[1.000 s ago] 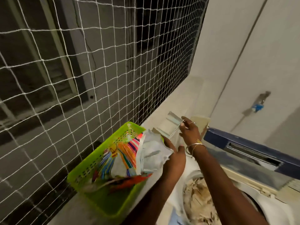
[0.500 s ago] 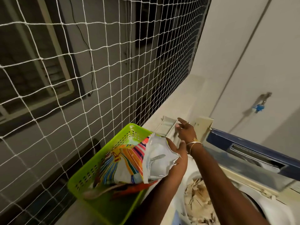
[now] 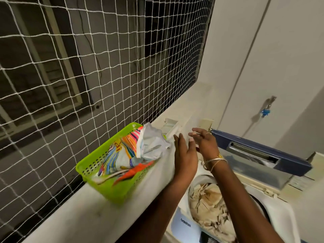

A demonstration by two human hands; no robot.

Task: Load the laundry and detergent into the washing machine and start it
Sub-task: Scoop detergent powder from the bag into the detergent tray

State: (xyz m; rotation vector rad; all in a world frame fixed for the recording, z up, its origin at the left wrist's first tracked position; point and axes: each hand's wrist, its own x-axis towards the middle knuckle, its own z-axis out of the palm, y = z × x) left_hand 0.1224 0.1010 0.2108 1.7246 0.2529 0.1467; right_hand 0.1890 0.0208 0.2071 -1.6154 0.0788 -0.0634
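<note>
both hands hover with released fingers, left hand (image 3: 185,155) just right of the detergent packet (image 3: 140,151) in the green basket (image 3: 105,186) on the ledge (image 3: 73,213), right hand (image 3: 204,142) beyond; laundry (image 3: 208,206) fills the open washing machine (image 3: 278,220) near right.

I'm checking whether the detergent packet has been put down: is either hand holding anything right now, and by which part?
Nothing is held. The left hand and right hand are both open and apart from the detergent packet, which sits in the green basket.
</note>
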